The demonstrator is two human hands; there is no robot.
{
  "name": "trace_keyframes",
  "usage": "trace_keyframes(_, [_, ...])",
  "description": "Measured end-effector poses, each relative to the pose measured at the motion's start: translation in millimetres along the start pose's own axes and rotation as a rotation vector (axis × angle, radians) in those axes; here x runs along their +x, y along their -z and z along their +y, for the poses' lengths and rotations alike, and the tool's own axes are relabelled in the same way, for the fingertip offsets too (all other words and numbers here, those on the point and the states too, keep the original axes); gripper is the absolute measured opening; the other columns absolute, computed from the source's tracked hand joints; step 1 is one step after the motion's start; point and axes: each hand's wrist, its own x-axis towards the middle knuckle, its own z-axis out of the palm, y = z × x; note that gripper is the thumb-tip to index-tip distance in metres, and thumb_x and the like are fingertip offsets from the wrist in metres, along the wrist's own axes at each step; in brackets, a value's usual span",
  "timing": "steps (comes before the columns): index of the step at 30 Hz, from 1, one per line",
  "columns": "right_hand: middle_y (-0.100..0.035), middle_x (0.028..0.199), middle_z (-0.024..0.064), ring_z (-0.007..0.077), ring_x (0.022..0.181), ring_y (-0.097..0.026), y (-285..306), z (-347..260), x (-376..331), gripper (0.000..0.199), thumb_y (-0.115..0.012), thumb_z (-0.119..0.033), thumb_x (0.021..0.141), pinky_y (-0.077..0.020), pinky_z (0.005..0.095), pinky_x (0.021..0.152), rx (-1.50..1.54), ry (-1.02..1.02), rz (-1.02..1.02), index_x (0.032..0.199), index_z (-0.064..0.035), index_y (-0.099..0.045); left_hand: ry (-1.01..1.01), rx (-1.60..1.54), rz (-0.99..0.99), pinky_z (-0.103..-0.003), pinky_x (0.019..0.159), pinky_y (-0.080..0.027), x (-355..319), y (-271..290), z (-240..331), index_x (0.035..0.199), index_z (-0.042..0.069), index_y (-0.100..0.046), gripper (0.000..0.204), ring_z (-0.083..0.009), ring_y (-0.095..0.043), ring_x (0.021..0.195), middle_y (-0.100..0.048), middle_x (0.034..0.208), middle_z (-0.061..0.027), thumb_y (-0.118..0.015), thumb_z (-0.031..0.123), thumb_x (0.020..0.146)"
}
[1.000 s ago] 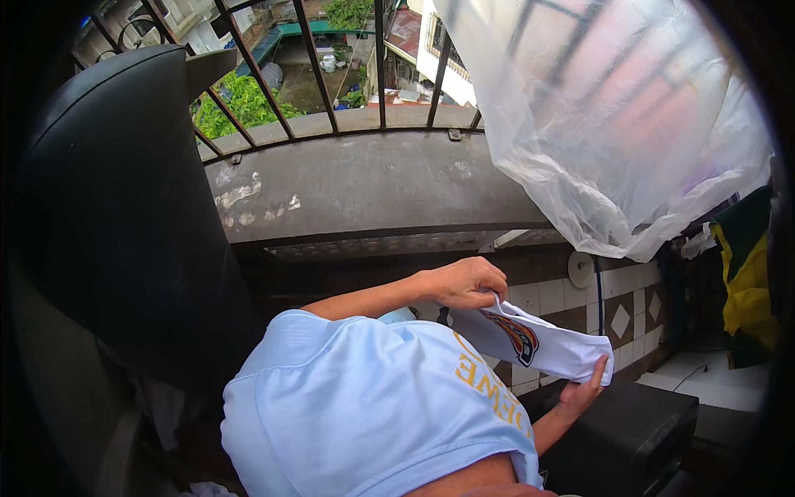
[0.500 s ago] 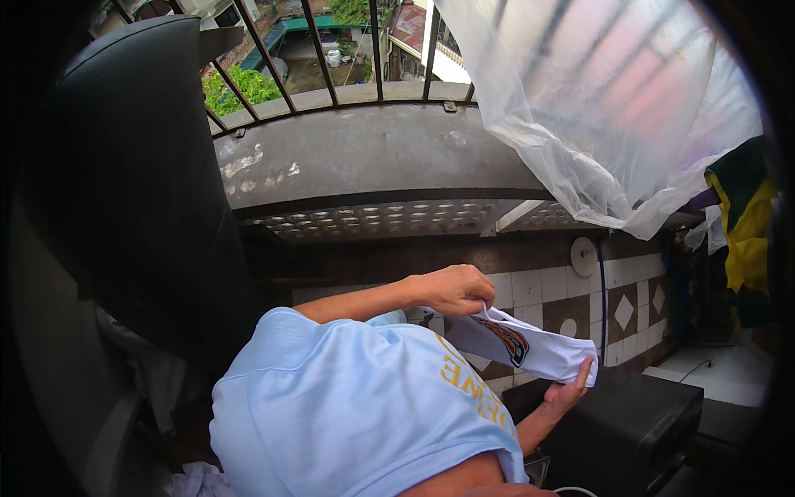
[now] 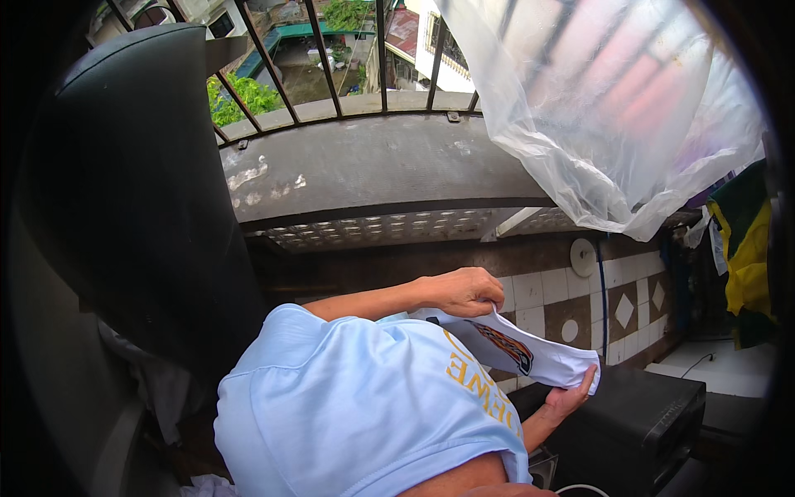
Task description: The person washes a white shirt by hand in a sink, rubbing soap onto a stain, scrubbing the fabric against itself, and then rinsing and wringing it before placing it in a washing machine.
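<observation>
A white garment (image 3: 542, 352) with a dark and orange printed design stretches between my two hands. Its upper edge is pinched by my left hand (image 3: 468, 291), fingers closed and pressed together. My right hand (image 3: 571, 398) grips the other end, thumb over the cloth; some of its fingers are hidden. The cloth looks folded or gathered in a band, and part of it lies out of sight behind my light blue shirt (image 3: 348, 406). I cannot tell what kind of garment it is.
A black box-shaped thing (image 3: 638, 422) stands beside my right hand. A tall black padded form (image 3: 124, 190) rises at the left. Ahead are a grey ledge (image 3: 373, 166), metal bars (image 3: 383, 58) and a hanging clear plastic sheet (image 3: 571, 157). Yellow-and-green cloth (image 3: 749, 257) hangs at the far right.
Both hands keep their hold. The garment's upper edge sags a little more between them, and the whole view has shifted slightly.
</observation>
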Motion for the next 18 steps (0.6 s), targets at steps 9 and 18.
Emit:
trace_keyframes(9, [-0.058, 0.113, 0.0112, 0.0225, 0.101, -0.057, -47.3, -16.5, -13.3, 0.042, -0.061, -0.027, 0.089, -0.045, 0.035, 0.088, -0.018, 0.055, -0.037, 0.117, 0.004, -0.053, 0.018, -0.012, 0.088, -0.036, 0.058, -0.045, -11.4, 45.6, 0.3, 0.083, -0.002, -0.062, 0.019, -0.0249, -0.057, 0.065, -0.057, 0.073, -0.0111, -0.049, 0.006, 0.072])
trace_keyframes(18, [-0.061, 0.107, 0.0102, 0.0204, 0.098, -0.059, -79.3, -25.3, -43.8, 0.031, -0.06, -0.022, 0.091, -0.046, 0.0342, 0.088, -0.135, 0.152, -0.263, 0.111, 0.0016, -0.058, 0.042, -0.065, 0.164, -0.033, 0.059, -0.043, -22.6, 106.8, -10.2, 0.084, 0.001, -0.065, 0.021, -0.0208, -0.055, 0.066, -0.056, 0.071, -0.0079, -0.051, 0.012, 0.072])
